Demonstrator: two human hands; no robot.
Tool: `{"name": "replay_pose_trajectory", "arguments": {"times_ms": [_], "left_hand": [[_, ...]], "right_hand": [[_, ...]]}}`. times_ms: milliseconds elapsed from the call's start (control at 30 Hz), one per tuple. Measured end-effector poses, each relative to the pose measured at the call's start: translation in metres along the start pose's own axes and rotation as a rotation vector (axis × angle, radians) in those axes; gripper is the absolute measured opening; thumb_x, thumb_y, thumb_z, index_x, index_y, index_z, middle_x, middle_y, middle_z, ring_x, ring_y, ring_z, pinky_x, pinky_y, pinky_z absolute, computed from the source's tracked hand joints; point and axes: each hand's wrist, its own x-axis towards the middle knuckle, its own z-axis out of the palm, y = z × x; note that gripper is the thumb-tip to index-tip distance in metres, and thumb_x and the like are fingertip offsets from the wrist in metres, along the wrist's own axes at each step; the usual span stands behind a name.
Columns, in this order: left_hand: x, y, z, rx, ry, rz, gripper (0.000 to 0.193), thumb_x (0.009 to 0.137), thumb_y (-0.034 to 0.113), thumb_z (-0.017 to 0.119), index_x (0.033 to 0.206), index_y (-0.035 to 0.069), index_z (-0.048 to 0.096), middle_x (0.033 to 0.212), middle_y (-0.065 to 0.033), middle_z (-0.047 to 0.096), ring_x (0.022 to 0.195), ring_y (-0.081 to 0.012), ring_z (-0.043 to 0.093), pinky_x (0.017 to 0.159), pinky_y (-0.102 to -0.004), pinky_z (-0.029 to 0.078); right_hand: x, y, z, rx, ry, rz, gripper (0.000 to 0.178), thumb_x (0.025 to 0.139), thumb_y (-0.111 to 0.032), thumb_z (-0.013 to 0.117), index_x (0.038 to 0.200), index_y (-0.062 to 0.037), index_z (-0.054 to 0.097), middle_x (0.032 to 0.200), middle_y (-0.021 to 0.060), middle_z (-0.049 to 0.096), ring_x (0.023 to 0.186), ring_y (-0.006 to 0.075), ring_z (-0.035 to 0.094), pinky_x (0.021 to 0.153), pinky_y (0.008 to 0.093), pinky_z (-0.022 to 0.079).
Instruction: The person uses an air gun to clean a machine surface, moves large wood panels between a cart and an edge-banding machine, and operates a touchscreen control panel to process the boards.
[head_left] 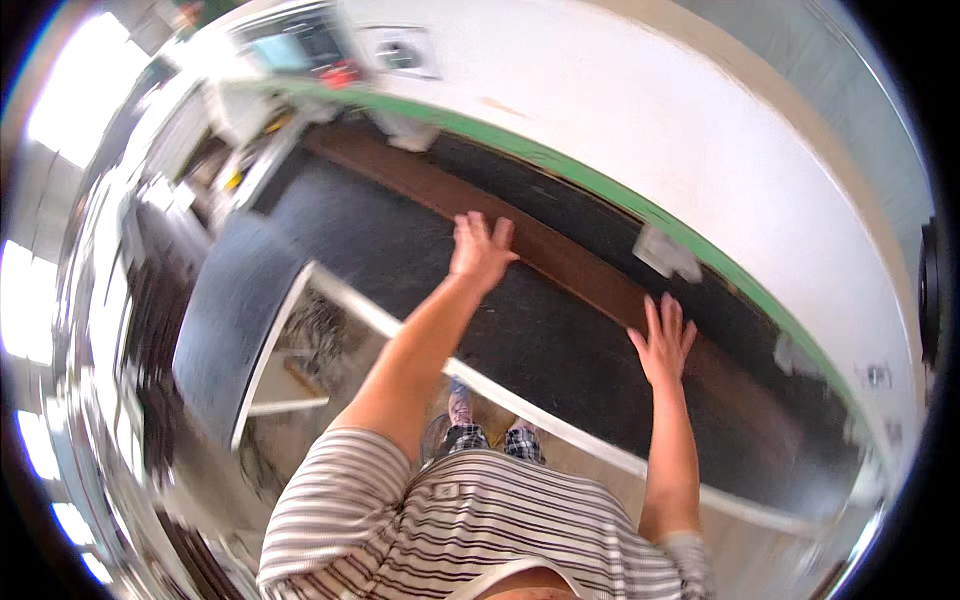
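A long, narrow brown board [580, 268] lies lengthwise along a black work surface [350, 235]. My left hand [483, 250] is stretched over the board's near edge, fingers spread. Farther right, my right hand [662, 340] reaches the same edge with its fingers apart. Both palms face down, and neither hand grips anything. Whether the fingertips press on the board or hover just above it, I cannot tell.
Behind the board runs a green edge strip [520, 155] below a large white panel [620, 110]. Pale blocks [668, 253] sit along that strip. A white frame edge [560, 428] borders the surface near my body. Blurred clutter [215, 165] stands at the left.
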Motion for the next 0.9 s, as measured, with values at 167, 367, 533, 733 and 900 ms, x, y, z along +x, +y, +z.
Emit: {"name": "replay_pose_trajectory", "arguments": {"times_ms": [167,367,533,733,900], "left_hand": [[0.033,-0.074,0.036,0.242,0.038,-0.019,0.068,0.1,0.047,0.044,0.154,0.011,0.025,0.151,-0.0343,0.027,0.14,-0.0526,0.024,0.115,-0.0587,0.022],[0.046,-0.04,-0.009,0.396,-0.097,-0.014,0.064,0.104,0.046,0.037,0.155,0.01,0.02,0.152,-0.0221,0.034,0.14,-0.0467,0.029,0.115,-0.0551,0.025],[0.024,-0.078,0.003,0.387,-0.126,-0.13,0.062,0.103,0.043,0.039,0.155,0.013,0.023,0.152,-0.0197,0.035,0.141,-0.0415,0.03,0.117,-0.0544,0.024],[-0.073,-0.047,-0.056,0.089,-0.101,-0.196,0.066,0.097,0.046,0.052,0.153,0.016,0.031,0.154,-0.0339,0.023,0.142,-0.0523,0.024,0.117,-0.0538,0.024],[-0.148,-0.031,0.007,0.147,0.047,-0.075,0.088,0.086,0.062,0.056,0.154,0.014,0.027,0.148,-0.0397,0.027,0.135,-0.0565,0.031,0.109,-0.0529,0.038]], "right_hand": [[0.083,-0.051,-0.006,0.017,0.043,-0.112,0.072,0.091,-0.068,0.046,0.15,-0.0297,0.033,0.156,0.0072,0.028,0.146,0.0258,0.024,0.116,0.0613,0.015],[0.081,-0.03,0.021,0.105,0.08,-0.057,0.074,0.092,-0.071,0.036,0.154,-0.0317,0.025,0.16,0.0079,0.021,0.149,0.027,0.016,0.118,0.0617,0.005],[0.081,-0.068,0.021,0.174,0.005,-0.133,0.077,0.091,-0.071,0.04,0.155,-0.0313,0.022,0.161,0.0108,0.019,0.149,0.0299,0.015,0.119,0.062,0.005],[0.009,-0.04,-0.031,0.248,0.05,-0.141,0.096,0.072,-0.058,0.073,0.15,-0.0185,0.034,0.141,0.0095,0.04,0.135,0.0276,0.036,0.116,0.0599,0.02],[-0.064,-0.027,-0.024,0.186,-0.024,-0.257,0.11,0.063,-0.053,0.084,0.15,-0.0089,0.032,0.133,0.0146,0.041,0.127,0.0327,0.041,0.114,0.0588,0.026]]}}
